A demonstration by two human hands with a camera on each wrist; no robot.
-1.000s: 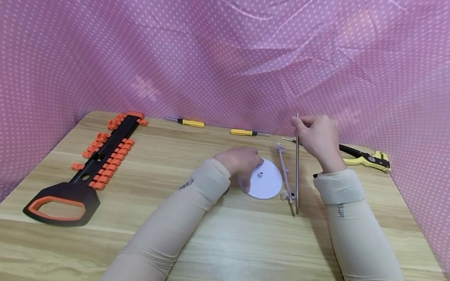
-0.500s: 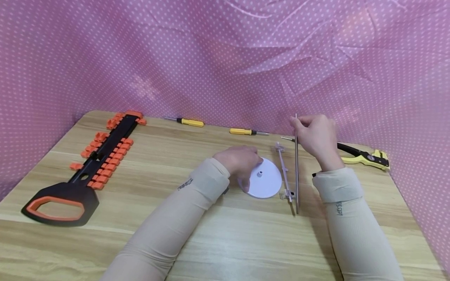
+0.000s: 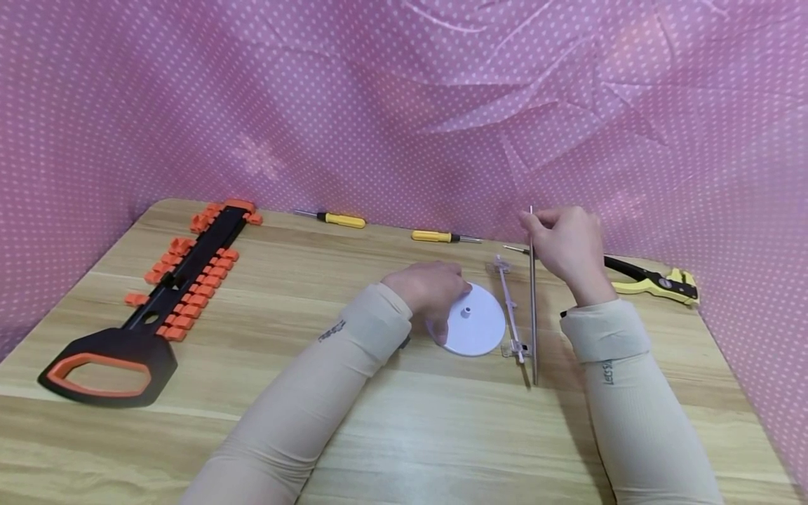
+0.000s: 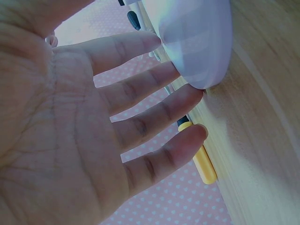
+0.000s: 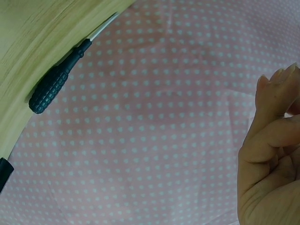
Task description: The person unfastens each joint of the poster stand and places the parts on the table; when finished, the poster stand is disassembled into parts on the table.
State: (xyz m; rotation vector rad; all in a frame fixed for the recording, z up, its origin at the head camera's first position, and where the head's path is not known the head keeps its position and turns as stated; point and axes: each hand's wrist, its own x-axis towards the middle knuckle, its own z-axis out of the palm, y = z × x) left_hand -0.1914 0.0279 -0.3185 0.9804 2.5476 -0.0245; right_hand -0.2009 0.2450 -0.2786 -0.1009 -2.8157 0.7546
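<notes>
My left hand (image 3: 426,289) holds a round white disc (image 3: 475,326) by its left rim, thumb on the near side and a finger at the far edge. A short stub rises from the disc's middle. Several left fingertips touch the disc (image 4: 194,42) in the left wrist view. Between thumb and fingers my right hand (image 3: 571,245) pinches a thin metal rod (image 3: 533,301) near its top end; its lower end points towards me. Whether that end touches the table cannot be told. The right wrist view shows the right hand (image 5: 272,154) but not the rod.
Beside the disc lies a narrow clear plastic bar (image 3: 510,301) with clip-like ends. Two yellow-handled screwdrivers (image 3: 344,220) and a dark-handled screwdriver (image 5: 54,82) line the back edge. Yellow-black pliers (image 3: 663,284) lie right. A black rail with orange clips (image 3: 151,319) lies left. Pink dotted cloth (image 3: 379,105) surrounds the table.
The rod's top has shifted very slightly left along with the right hand. The left hand keeps its hold on the disc, and nothing else has visibly moved.
</notes>
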